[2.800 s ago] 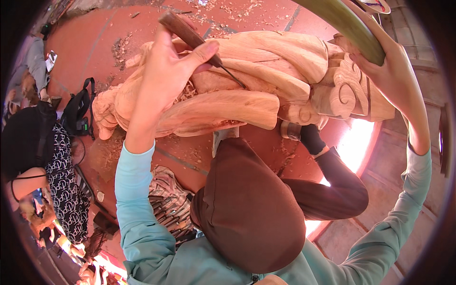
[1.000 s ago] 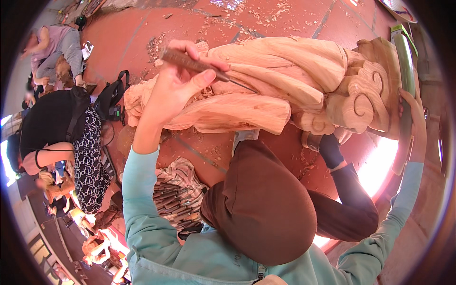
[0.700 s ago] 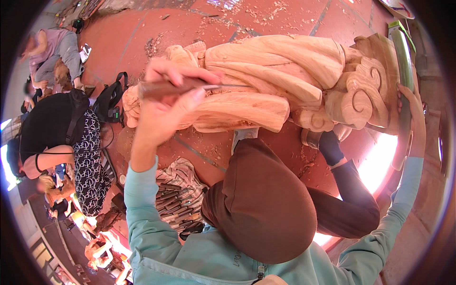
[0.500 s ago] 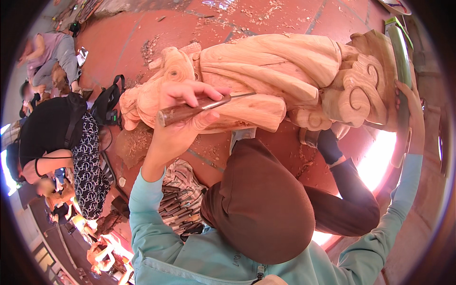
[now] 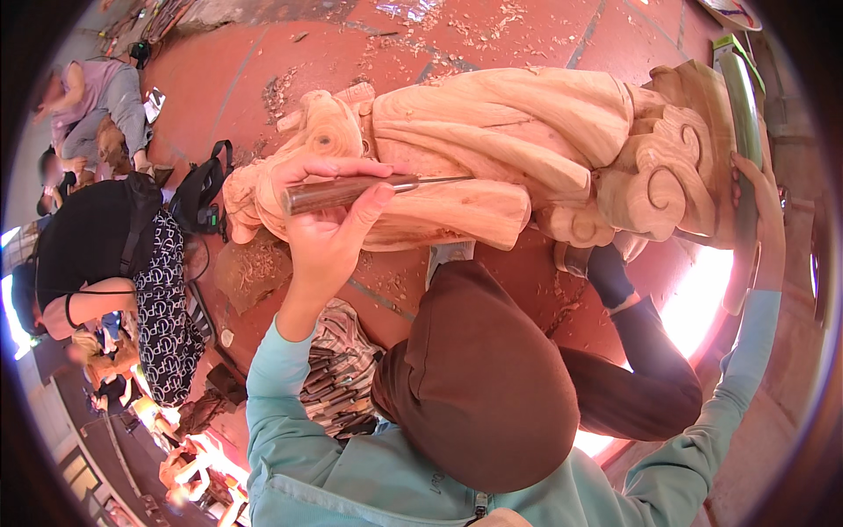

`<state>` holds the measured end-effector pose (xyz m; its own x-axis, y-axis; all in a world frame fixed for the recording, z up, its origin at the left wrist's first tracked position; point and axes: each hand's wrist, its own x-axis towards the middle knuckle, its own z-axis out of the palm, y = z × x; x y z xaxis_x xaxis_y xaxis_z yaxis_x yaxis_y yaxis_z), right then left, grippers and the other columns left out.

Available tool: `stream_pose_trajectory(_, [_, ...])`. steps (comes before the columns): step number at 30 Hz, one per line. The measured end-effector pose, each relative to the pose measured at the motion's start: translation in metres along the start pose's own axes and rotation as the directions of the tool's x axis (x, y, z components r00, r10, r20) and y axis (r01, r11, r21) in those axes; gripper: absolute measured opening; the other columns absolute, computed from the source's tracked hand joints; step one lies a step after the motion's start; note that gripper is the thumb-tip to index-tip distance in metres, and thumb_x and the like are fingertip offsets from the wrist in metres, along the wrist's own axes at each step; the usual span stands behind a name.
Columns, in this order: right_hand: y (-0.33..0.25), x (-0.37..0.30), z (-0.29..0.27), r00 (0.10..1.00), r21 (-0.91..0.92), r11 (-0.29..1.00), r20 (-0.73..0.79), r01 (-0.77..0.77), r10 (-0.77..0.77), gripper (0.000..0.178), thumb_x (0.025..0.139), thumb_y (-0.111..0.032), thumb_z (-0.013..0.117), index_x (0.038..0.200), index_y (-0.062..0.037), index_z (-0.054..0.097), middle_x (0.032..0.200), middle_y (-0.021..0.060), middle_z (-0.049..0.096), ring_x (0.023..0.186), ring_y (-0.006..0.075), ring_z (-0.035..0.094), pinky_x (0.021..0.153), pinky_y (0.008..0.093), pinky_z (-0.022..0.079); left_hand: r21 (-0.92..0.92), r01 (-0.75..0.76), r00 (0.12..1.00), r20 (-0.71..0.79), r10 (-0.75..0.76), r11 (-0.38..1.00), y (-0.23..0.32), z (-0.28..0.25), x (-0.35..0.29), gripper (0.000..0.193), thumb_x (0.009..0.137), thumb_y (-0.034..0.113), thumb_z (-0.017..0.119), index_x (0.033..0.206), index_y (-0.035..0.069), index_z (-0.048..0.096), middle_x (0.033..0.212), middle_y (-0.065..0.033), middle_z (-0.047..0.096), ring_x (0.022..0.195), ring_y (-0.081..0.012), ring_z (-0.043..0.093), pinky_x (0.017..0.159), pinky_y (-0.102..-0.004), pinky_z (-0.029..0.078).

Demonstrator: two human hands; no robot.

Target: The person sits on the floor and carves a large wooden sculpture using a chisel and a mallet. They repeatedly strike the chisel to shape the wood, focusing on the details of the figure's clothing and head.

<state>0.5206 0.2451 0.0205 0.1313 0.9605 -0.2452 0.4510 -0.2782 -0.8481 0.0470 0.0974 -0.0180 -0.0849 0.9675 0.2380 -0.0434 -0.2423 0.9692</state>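
A large carved wooden statue [image 5: 492,132] lies on its side across the top middle, with draped folds and a swirled cloud base [image 5: 659,176] on the right. My left hand [image 5: 320,206] is closed round the brown wooden handle of a chisel [image 5: 342,193]. Its thin blade points right, over the carved folds; whether the tip touches the wood cannot be told. My right hand [image 5: 762,198] is at the far right, fingers curled at the edge of the statue's base, beside a long green bar [image 5: 745,105]. What those fingers grip is partly hidden.
My bent brown-clad knee [image 5: 483,378] fills the lower middle. Several wood-handled carving tools [image 5: 338,391] lie on striped cloth at its left. A black bag [image 5: 200,189] and a seated person in black [image 5: 92,228] are farther left. Wood shavings [image 5: 474,26] litter the red tiled floor.
My left hand has shifted slightly left, and the chisel now lies more nearly level, its fingers straighter along it. My right hand stays in the same place.
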Motion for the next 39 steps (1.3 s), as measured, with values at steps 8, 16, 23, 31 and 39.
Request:
stream_pose_trajectory(8, [-0.005,-0.002,0.004,0.997,-0.055,0.996,-0.027,-0.067,0.066,0.061,0.084,-0.014,0.062,0.14,-0.0124,0.038,0.074,-0.0029,0.052,0.054,0.0041,0.046,0.045,0.0191,0.037,0.498,-0.101,0.949,-0.213,0.235,0.861,0.009,-0.03,-0.02,0.04,0.086,-0.008,0.057,0.106,0.008,0.027,0.097,-0.0202,0.059,0.089,-0.0326,0.066,0.082,-0.038,0.055])
stream_pose_trajectory(16, [0.006,0.006,0.002,0.997,-0.041,0.997,-0.036,-0.072,0.071,0.058,0.084,-0.015,0.062,0.137,-0.0106,0.04,0.075,-0.0026,0.053,0.058,0.0043,0.048,0.048,0.0194,0.038,0.074,0.101,0.902,-0.427,-0.06,0.992,-0.016,-0.007,-0.022,0.032,0.089,-0.003,0.055,0.106,0.008,0.032,0.097,-0.0176,0.06,0.085,-0.0304,0.066,0.075,-0.037,0.056])
stream_pose_trajectory(23, [-0.002,0.007,-0.003,0.991,0.012,0.996,-0.093,-0.094,0.095,0.055,0.084,-0.015,0.062,0.135,-0.0091,0.043,0.077,-0.0024,0.053,0.061,0.0045,0.049,0.051,0.0196,0.039,0.355,-0.364,0.706,-0.498,0.504,0.861,0.016,-0.021,-0.024,0.009,0.089,0.009,0.053,0.091,0.0,0.052,0.073,-0.009,0.061,0.062,-0.0156,0.059,0.05,-0.0255,0.045])
stream_pose_trajectory(31, [0.013,0.01,-0.017,0.991,-0.023,0.991,-0.035,-0.132,0.131,0.05,0.084,-0.018,0.063,0.13,-0.0072,0.047,0.079,-0.0016,0.054,0.064,0.0055,0.05,0.051,0.0201,0.039,0.821,-0.326,0.845,0.475,-0.244,0.47,0.001,0.067,0.011,0.04,0.081,0.034,0.068,0.099,0.002,0.052,0.093,-0.0094,0.058,0.056,-0.0247,0.061,0.046,-0.0344,0.049])
stream_pose_trajectory(39, [0.004,0.008,-0.005,1.0,-0.071,0.997,-0.023,0.017,-0.018,0.055,0.081,-0.022,0.065,0.131,-0.0101,0.047,0.082,-0.0007,0.054,0.066,0.0062,0.051,0.048,0.0221,0.039,0.535,-0.301,0.565,0.767,-0.304,0.79,-0.013,0.099,0.036,0.041,0.081,0.032,0.067,0.104,0.005,0.048,0.097,-0.0131,0.059,0.081,-0.0316,0.061,0.063,-0.0377,0.048])
